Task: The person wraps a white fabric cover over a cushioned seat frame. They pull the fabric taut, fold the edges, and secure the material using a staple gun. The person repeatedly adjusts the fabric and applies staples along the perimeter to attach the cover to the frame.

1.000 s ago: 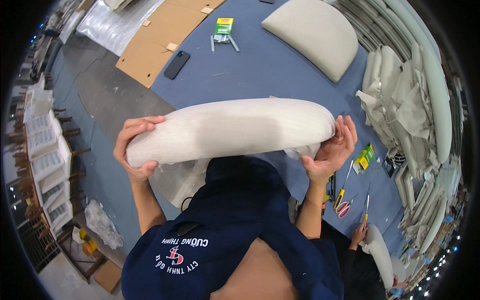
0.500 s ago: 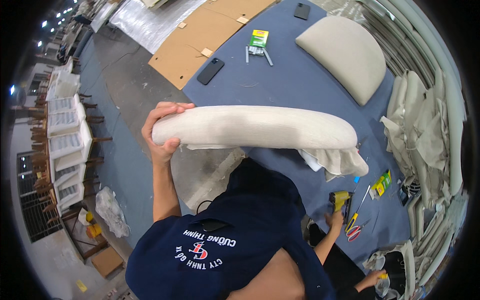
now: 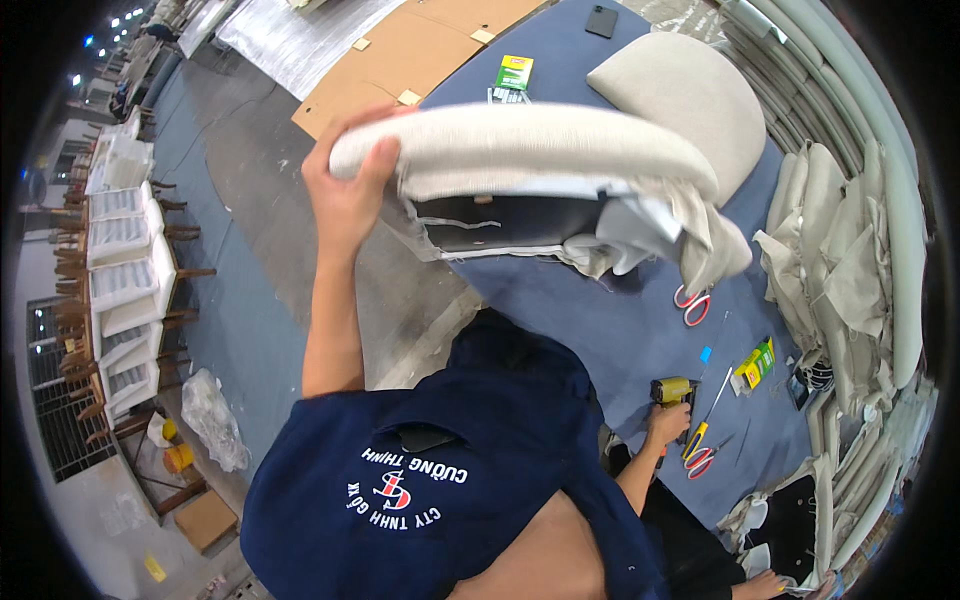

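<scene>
My left hand (image 3: pixel 343 195) grips one end of a padded upholstered panel (image 3: pixel 520 140) covered in cream fabric. The panel is tilted up above the blue table, so its dark underside (image 3: pixel 510 222) shows, with loose fabric and white lining hanging at the right end. My right hand (image 3: pixel 668 425) is wrapped round a yellow staple gun (image 3: pixel 674 390) resting at the table's right side. Close by lie a yellow-handled screwdriver (image 3: pixel 697 437) and red-handled scissors (image 3: pixel 700 462). A second pair of red-handled scissors (image 3: pixel 692 306) lies beyond, below the loose fabric.
On the blue table (image 3: pixel 590 340) are a rounded cream cushion (image 3: pixel 690 105), green-yellow boxes (image 3: pixel 514 72) (image 3: pixel 755 366) and a phone (image 3: pixel 601 21). Fabric covers (image 3: pixel 835 250) are piled at the right. Another person's hand (image 3: pixel 762 586) is at lower right, beside a dark-backed panel (image 3: pixel 790 520). White-seated chairs (image 3: pixel 125 270) stand left.
My left hand has lifted the panel away from me and tipped it, bringing its dark underside into view. The scissors beneath its right end now show. My right hand stays on the staple gun.
</scene>
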Tool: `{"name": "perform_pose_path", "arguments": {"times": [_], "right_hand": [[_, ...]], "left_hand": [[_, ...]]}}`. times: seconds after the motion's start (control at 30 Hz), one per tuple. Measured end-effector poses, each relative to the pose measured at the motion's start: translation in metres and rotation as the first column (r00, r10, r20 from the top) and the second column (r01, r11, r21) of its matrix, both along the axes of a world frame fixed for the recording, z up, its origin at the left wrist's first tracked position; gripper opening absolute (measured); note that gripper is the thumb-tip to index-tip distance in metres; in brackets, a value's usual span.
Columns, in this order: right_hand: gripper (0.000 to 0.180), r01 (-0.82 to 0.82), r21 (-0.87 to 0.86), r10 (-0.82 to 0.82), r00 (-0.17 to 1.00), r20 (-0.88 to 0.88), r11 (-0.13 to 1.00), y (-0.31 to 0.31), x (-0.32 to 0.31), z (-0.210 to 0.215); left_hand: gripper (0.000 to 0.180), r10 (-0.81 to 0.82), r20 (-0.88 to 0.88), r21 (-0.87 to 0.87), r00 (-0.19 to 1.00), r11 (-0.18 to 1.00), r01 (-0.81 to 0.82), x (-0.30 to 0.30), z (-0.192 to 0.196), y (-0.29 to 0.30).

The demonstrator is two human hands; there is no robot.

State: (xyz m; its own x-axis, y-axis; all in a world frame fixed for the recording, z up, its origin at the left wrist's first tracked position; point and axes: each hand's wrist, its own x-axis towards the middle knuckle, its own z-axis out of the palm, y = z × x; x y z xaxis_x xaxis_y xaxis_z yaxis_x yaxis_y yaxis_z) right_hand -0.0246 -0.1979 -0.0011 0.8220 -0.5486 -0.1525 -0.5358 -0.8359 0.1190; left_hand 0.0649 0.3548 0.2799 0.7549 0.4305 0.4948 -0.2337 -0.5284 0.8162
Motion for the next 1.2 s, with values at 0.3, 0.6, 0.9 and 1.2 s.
{"name": "perform_pose_path", "arguments": {"times": [0.3,0.6,0.9,1.2], "right_hand": [[0.060,0.015,0.588,-0.204,0.944,0.257,0.809,0.021,0.024,0.035],[0.074,-0.829,0.540,0.142,0.558,0.818,0.147,0.207,0.112,0.181],[0.058,-0.946,0.322,0.078,0.323,0.943,0.031,0.283,0.167,0.199],[0.065,-0.929,0.344,0.126,0.329,0.936,-0.132,0.298,0.158,0.190]], "left_hand": [[0.025,0.006,0.000,-0.062,1.000,0.998,-0.006,0.083,0.000,0.027],[0.098,-0.797,-0.394,-0.573,0.457,0.602,0.556,0.129,0.042,0.101],[0.076,-0.597,-0.787,-0.366,0.157,0.656,0.660,0.190,0.024,0.056],[0.074,-0.671,-0.709,-0.529,0.219,0.711,0.463,0.163,-0.001,0.045]]}}
